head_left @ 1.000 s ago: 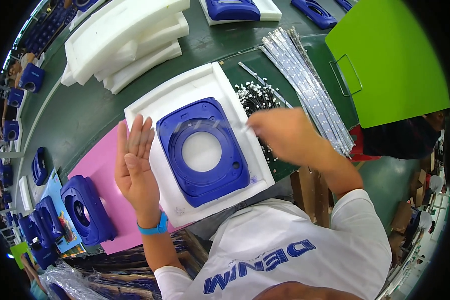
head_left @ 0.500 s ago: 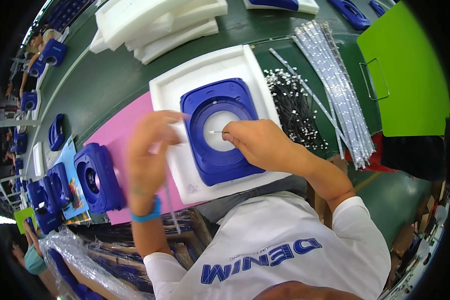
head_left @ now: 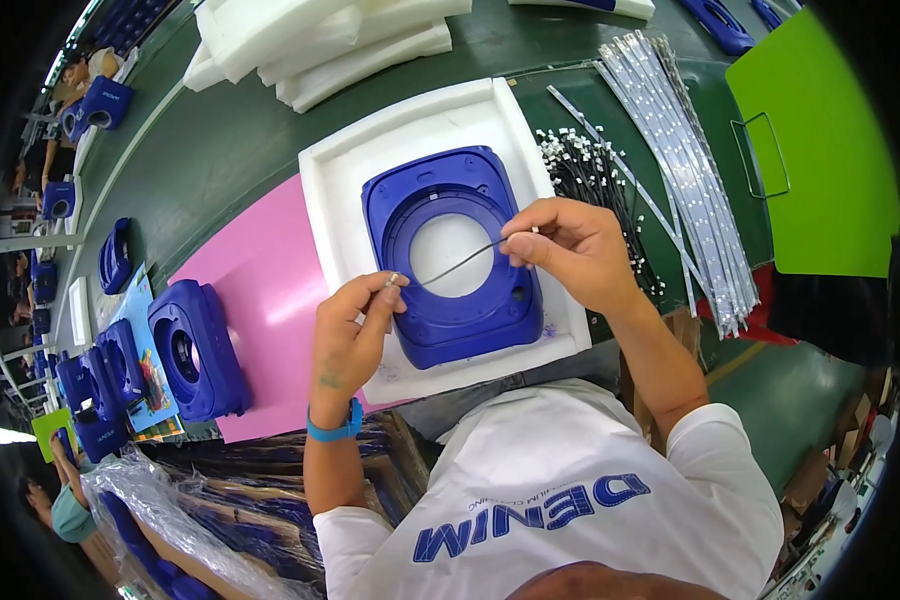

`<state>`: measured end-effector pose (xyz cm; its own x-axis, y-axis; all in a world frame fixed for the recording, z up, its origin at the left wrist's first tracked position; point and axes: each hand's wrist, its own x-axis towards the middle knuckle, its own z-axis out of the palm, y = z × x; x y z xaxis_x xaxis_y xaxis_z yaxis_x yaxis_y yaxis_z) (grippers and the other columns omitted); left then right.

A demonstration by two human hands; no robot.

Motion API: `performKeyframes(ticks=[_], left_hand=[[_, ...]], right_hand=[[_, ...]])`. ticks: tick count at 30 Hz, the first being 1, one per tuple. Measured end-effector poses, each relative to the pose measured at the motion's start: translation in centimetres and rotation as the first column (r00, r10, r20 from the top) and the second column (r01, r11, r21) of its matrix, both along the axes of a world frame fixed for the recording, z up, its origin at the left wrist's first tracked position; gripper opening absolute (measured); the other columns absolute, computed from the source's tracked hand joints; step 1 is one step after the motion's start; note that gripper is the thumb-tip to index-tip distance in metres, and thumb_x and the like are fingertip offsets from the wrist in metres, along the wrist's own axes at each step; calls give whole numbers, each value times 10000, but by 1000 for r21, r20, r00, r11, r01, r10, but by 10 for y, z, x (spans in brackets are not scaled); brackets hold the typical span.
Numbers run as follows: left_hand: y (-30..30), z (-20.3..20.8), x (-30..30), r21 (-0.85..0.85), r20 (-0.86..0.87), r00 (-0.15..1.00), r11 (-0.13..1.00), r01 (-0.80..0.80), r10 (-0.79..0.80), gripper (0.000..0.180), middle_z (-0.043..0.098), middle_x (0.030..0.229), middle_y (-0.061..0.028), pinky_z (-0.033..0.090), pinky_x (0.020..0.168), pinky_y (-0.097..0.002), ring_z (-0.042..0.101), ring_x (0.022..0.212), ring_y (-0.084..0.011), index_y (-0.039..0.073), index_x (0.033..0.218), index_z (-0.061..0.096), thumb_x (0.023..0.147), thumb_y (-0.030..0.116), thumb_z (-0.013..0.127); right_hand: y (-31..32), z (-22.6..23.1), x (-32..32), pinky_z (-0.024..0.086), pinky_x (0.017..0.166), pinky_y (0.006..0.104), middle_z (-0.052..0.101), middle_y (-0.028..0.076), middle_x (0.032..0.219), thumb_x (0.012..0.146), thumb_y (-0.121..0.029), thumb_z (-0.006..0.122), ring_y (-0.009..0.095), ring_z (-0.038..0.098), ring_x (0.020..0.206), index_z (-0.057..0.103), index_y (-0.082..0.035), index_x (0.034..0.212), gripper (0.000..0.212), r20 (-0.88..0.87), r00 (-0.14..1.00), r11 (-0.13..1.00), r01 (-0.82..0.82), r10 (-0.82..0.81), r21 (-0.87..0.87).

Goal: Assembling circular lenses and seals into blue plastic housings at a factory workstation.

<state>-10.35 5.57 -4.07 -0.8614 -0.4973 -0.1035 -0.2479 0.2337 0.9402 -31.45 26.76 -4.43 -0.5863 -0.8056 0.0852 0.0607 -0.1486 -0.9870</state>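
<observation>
A thin dark cable (head_left: 460, 265) with white plugs runs nearly taut between my two hands. My left hand (head_left: 353, 325) pinches its lower end, where a small whitish piece shows at the fingertips. My right hand (head_left: 582, 258) is closed on the other end, with a white plug poking out by the thumb. Below the cable lies a blue plastic housing (head_left: 440, 338) with a large round opening. The housing rests in a white foam tray (head_left: 335, 190), and my left fingertips are over its left edge.
Right of the tray are a heap of black cables (head_left: 595, 170) and a bundle of clear light strips (head_left: 675, 170). A green board (head_left: 830, 170) stands beyond them. Left are a pink sheet (head_left: 270, 300) and another blue housing (head_left: 195, 350). Foam pieces (head_left: 300, 40) are stacked at the back.
My left hand, blurred before, has come right and down to the cable's end. The right hand has moved right and up, and the cable now stretches between both. The strip dangling by my left hand no longer shows.
</observation>
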Motion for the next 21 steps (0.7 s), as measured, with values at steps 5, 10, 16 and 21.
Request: performKeyframes(ticks=[5, 10, 16, 21], left_hand=[[3, -7, -5, 18, -16, 997, 997, 74, -74, 179, 715, 962, -62, 491, 641, -242, 595, 698, -88, -37, 1183, 761, 1066, 52, 659], [-4, 8, -5, 59, -134, 989, 997, -52, 60, 248, 661, 1082, -58, 447, 637, -216, 540, 716, -66, -40, 1285, 745, 1091, 56, 623], [20, 28, -27, 211, -212, 977, 975, 75, -29, 263, 645, 978, -32, 478, 743, -225, 601, 867, -99, -18, 1301, 748, 1055, 48, 681], [16, 21, -33, 96, -203, 965, 978, 187, -164, 148, 685, 1025, -63, 515, 800, -262, 645, 954, -128, -16, 1142, 782, 1028, 57, 722]], right_hand=[[-10, -1, 6, 528, 634, 235, 791, 134, 963, 1020, -92, 758, 119, 685, 731, 723, 27, 1061, 131, 431, 899, 976, 23, 74, -216], [-13, -1, 7, 468, 547, 208, 785, 139, 895, 975, -88, 809, 90, 639, 621, 716, 27, 1054, 167, 504, 856, 992, -123, 111, -10], [-24, 8, 23, 467, 520, 209, 779, 159, 864, 968, -38, 797, 87, 645, 611, 718, 44, 1036, 132, 369, 919, 969, -201, 136, 143], [-30, 5, 27, 479, 547, 213, 781, 105, 876, 975, -100, 812, 69, 632, 628, 740, 50, 1074, 193, 419, 873, 940, -323, 251, 111]])
